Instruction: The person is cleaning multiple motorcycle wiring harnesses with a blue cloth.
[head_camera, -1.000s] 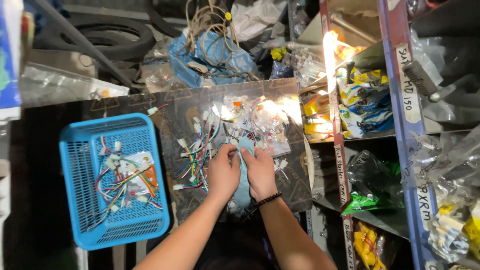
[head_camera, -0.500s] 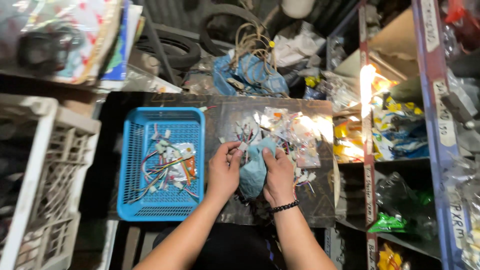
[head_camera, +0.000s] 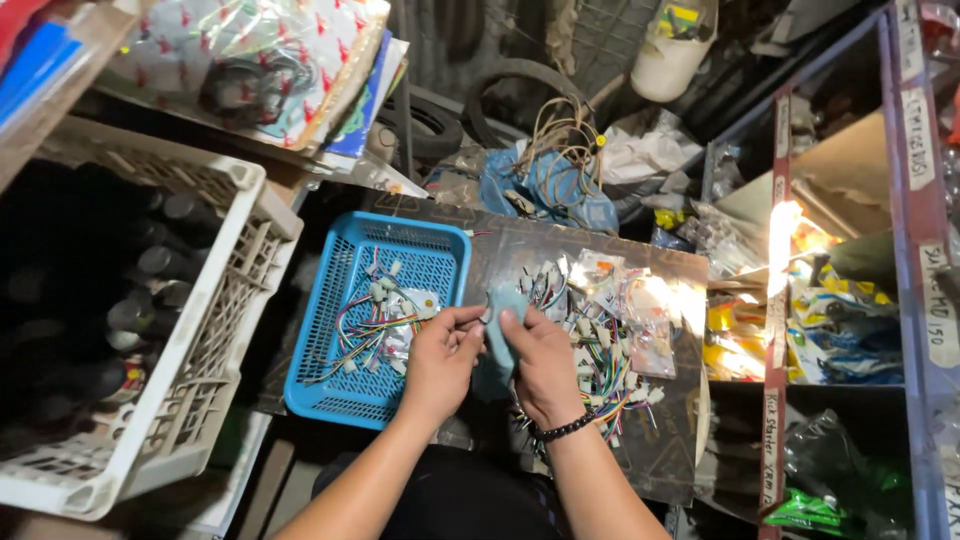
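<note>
My left hand (head_camera: 438, 362) and my right hand (head_camera: 541, 366) meet over a dark board (head_camera: 520, 250) and together grip a pale blue cloth (head_camera: 497, 340), with a small wire piece pinched between the fingertips. A black bead bracelet circles my right wrist. Just left of my left hand stands a blue plastic basket (head_camera: 330, 300) holding several coloured wire harnesses with white plugs (head_camera: 378, 320). To the right of my right hand, a loose heap of similar wire harnesses and small clear bags (head_camera: 610, 320) lies on the board.
A beige crate (head_camera: 215, 330) with dark bottles fills the left side. Tyres (head_camera: 520, 90), a blue bag with a cord coil (head_camera: 555, 180) and a white tub (head_camera: 670, 50) lie behind the board. A lit metal shelf (head_camera: 780, 300) packed with bagged parts stands right.
The view has swung left, bringing the beige crate into sight. My hands, still on the cloth, now sit closer to the blue basket than before.
</note>
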